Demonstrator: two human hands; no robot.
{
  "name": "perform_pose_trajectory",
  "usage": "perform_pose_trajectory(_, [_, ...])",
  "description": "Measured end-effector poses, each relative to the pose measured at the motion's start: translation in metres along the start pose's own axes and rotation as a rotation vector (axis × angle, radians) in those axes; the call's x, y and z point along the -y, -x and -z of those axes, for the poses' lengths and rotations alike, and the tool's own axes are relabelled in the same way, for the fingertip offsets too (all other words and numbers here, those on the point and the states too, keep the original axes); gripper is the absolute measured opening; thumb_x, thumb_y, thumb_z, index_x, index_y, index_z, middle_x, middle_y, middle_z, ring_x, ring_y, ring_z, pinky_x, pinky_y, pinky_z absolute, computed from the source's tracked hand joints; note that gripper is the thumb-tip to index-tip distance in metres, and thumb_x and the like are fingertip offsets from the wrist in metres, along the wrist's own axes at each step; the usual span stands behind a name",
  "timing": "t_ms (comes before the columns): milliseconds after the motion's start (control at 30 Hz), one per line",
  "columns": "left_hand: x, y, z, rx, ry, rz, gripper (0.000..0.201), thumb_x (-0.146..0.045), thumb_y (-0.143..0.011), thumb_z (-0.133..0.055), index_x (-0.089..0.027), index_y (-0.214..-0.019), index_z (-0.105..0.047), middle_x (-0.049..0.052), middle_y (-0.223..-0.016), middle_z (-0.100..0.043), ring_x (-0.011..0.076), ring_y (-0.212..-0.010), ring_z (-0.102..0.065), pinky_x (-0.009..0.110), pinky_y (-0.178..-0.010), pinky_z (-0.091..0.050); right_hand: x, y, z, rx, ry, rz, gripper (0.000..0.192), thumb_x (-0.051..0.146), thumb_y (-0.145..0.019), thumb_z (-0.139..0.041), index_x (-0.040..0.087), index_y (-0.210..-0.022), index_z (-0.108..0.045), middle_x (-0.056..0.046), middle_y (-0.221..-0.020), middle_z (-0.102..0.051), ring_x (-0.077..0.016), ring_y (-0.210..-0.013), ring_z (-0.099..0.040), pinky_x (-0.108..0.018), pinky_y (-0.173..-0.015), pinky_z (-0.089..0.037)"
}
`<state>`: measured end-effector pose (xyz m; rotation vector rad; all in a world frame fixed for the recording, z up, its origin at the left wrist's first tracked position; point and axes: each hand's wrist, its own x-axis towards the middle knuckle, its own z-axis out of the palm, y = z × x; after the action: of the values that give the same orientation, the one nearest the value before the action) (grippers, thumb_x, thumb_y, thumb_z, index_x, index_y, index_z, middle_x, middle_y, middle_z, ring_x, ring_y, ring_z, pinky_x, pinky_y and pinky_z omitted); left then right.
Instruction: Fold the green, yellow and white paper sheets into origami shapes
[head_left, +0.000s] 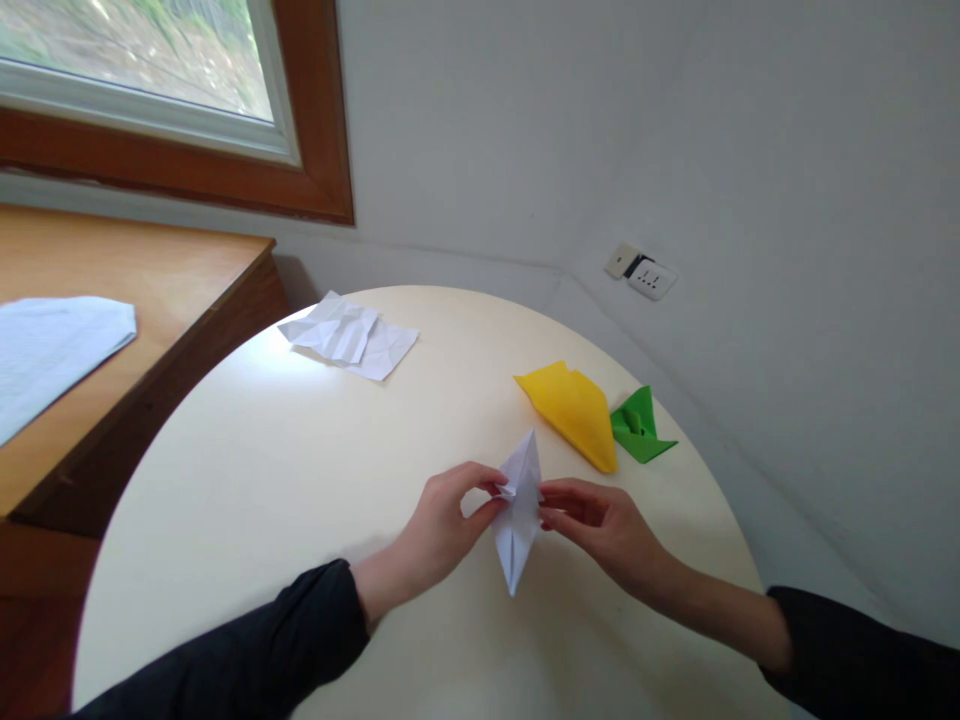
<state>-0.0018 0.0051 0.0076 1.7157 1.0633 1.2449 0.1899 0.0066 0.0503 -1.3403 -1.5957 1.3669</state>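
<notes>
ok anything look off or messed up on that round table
Only the crumpled white paper sheet at the far edge of the round cream table: creased all over, lying loose. The folded white paper shape pinched between left hand and right hand, the folded yellow paper piece and folded green paper piece look neat.

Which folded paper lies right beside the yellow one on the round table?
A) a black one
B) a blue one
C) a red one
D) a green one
D: a green folded paper lies against the right edge of the yellow folded paper.
</notes>
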Motion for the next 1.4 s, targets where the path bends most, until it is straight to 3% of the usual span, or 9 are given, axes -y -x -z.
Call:
perform_pose_trajectory(367, [-0.005,-0.001,0.001,-0.041,-0.060,0.074,0.005,-0.016,-0.074,-0.060,-0.019,-0.072,-0.063,-0.001,-0.071,-0.067,0.0140,-0.066,-0.060,0.025,-0.065,-0.046,0.003,-0.002,-0.006,0.097,-0.047,-0.016,0.031,0.035,-0.069,-0.071,0.018,-0.095,-0.069,-0.008,-0.097,-0.070,-0.0241,-0.091,-0.067,-0.038,-0.078,-0.057])
perform_pose_trajectory(633, [-0.001,-0.002,0.001,-0.134,-0.166,0.066,0.008,-0.014,-0.070,-0.067,-0.020,-0.066,-0.063,0.001,-0.071,-0.065,0.0176,-0.075,-0.057,0.031,-0.073,-0.042,-0.001,-0.006,-0.010,0.140,-0.078,-0.009,0.037,0.031,-0.067,-0.074,0.019,-0.101,-0.067,-0.009,-0.106,-0.068,-0.0237,-0.097,-0.064,-0.040,-0.086,-0.054])
perform_pose_trajectory(833, [-0.002,-0.003,0.001,-0.130,-0.148,0.060,0.008,-0.012,-0.070,-0.067,-0.019,-0.067,-0.064,0.001,-0.073,-0.065,0.0177,-0.076,-0.057,0.034,-0.077,-0.040,-0.005,-0.007,-0.010,0.130,-0.127,-0.033,0.035,0.028,-0.064,-0.076,0.020,-0.098,-0.069,-0.008,-0.105,-0.068,-0.0232,-0.095,-0.065,-0.038,-0.083,-0.055])
perform_pose_trajectory(1000, [-0.003,-0.004,0.002,-0.093,-0.008,0.058,0.005,-0.020,-0.073,-0.064,-0.018,-0.078,-0.065,0.004,-0.080,-0.066,0.0193,-0.081,-0.059,0.034,-0.078,-0.044,0.002,-0.007,-0.010,0.110,-0.117,-0.042,0.027,0.030,-0.065,-0.074,0.021,-0.090,-0.072,-0.006,-0.097,-0.070,-0.0231,-0.088,-0.066,-0.036,-0.074,-0.057])
perform_pose_trajectory(1133, [-0.002,-0.005,0.004,-0.051,0.130,0.048,0.015,-0.027,-0.076,-0.062,-0.018,-0.088,-0.065,0.011,-0.107,-0.062,0.0225,-0.104,-0.056,0.037,-0.092,-0.041,0.005,-0.008,-0.009,0.067,-0.122,-0.065,0.024,0.031,-0.063,-0.075,0.020,-0.085,-0.073,-0.005,-0.088,-0.071,-0.0213,-0.079,-0.066,-0.034,-0.069,-0.057])
perform_pose_trajectory(1233, [0.001,-0.005,0.004,0.001,0.197,0.142,0.022,-0.032,-0.078,-0.062,-0.018,-0.094,-0.064,0.013,-0.124,-0.055,0.0259,-0.118,-0.047,0.041,-0.101,-0.034,0.003,-0.009,-0.008,0.026,-0.143,-0.084,0.025,0.031,-0.061,-0.076,0.020,-0.083,-0.073,-0.005,-0.085,-0.072,-0.0203,-0.077,-0.066,-0.033,-0.069,-0.056])
perform_pose_trajectory(1333, [0.002,-0.006,0.002,0.100,0.378,0.204,0.030,-0.037,-0.078,-0.061,-0.016,-0.100,-0.061,0.014,-0.122,-0.056,0.0260,-0.115,-0.051,0.038,-0.097,-0.038,0.002,-0.009,-0.007,0.013,-0.147,-0.095,0.026,0.033,-0.060,-0.077,0.020,-0.081,-0.073,-0.005,-0.083,-0.072,-0.0198,-0.076,-0.066,-0.033,-0.070,-0.056])
perform_pose_trajectory(1400, [0.000,-0.007,0.001,0.166,0.475,0.236,0.033,-0.039,-0.078,-0.060,-0.013,-0.100,-0.059,0.014,-0.109,-0.062,0.0241,-0.101,-0.058,0.035,-0.087,-0.044,0.003,-0.009,-0.007,0.017,-0.142,-0.102,0.027,0.035,-0.060,-0.077,0.020,-0.082,-0.073,-0.005,-0.082,-0.071,-0.0201,-0.076,-0.066,-0.034,-0.070,-0.056])
